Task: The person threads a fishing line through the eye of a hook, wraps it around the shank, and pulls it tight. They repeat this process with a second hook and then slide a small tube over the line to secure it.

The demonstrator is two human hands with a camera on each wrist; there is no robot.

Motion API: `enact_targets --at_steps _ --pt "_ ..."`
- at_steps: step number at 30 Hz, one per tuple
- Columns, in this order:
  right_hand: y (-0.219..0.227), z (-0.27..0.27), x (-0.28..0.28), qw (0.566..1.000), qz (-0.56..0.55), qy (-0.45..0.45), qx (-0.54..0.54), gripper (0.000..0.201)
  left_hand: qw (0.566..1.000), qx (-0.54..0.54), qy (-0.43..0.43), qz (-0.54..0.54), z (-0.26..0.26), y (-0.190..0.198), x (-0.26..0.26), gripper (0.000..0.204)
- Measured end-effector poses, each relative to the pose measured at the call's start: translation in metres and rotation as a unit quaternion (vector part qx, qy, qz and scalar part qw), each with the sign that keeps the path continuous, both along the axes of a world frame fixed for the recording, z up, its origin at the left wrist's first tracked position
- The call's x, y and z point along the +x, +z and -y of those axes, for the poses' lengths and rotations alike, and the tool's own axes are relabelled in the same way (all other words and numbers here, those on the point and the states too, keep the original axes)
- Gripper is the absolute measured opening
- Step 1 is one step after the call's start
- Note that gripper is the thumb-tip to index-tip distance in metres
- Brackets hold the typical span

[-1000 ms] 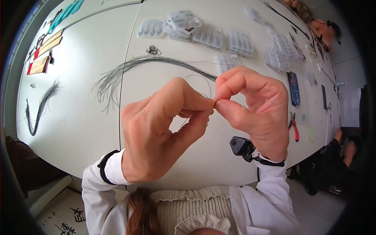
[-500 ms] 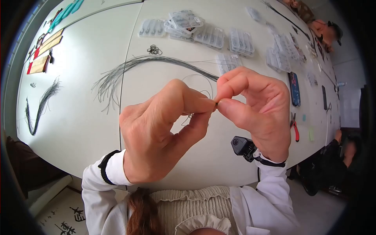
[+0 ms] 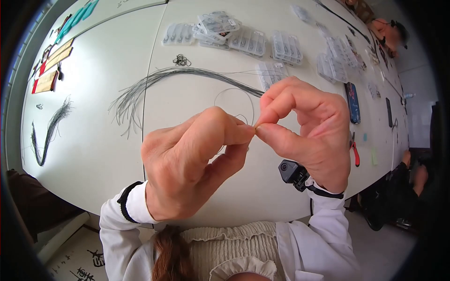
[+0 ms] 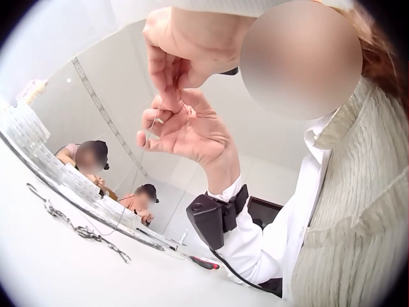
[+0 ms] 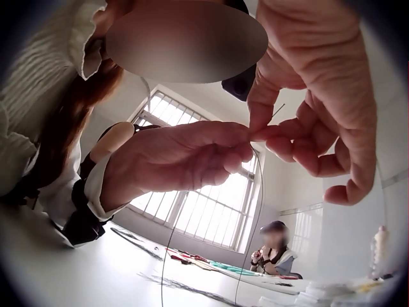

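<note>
At frame centre, the fine line [image 3: 234, 100] is pinched between the left hand [image 3: 187, 164] and right hand [image 3: 304, 131] fingertips, and should be kept taut while the loop is drawn closed slowly.

Thin, glossy thread [image 3: 234, 96] pinched between fingers [image 3: 243, 129]; beyond them a smooth matt white tabletop [image 3: 93, 140] and clear plastic boxes [image 3: 248, 42].

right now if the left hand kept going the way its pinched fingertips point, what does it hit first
Almost at once the right hand: the left hand points its pinch rightward, and the two sets of fingertips already meet on the thin line between them.
</note>
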State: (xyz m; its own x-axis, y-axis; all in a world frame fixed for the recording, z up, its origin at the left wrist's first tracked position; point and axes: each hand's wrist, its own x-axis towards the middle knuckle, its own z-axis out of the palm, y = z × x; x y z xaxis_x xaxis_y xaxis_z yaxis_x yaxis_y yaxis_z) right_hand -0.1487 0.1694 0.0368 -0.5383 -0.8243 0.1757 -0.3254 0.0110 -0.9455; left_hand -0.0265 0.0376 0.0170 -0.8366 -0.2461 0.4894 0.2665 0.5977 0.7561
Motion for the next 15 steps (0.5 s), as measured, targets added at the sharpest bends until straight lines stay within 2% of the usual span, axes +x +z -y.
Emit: enact_targets --at_steps 4,6,8,11,15 --pt "0.000 -0.002 -0.002 0.998 -0.059 0.008 0.000 0.007 0.999 0.029 -0.025 0.034 0.003 0.003 0.000 0.016" --pt "0.001 -0.001 -0.001 0.999 -0.044 0.001 -0.002 0.007 0.997 0.053 -0.038 0.036 0.005 0.002 -0.002 0.015" --pt "0.000 -0.001 0.002 1.000 -0.030 -0.005 -0.005 0.007 0.987 0.152 -0.050 0.029 0.005 -0.001 -0.003 0.014" --pt "-0.001 -0.001 0.005 0.999 -0.033 -0.026 -0.007 0.008 0.982 0.181 -0.029 0.046 0.005 0.001 -0.004 0.014" --pt "0.000 0.000 0.007 0.996 -0.084 -0.033 0.005 0.009 0.987 0.139 -0.013 0.080 0.011 0.007 -0.002 0.014"
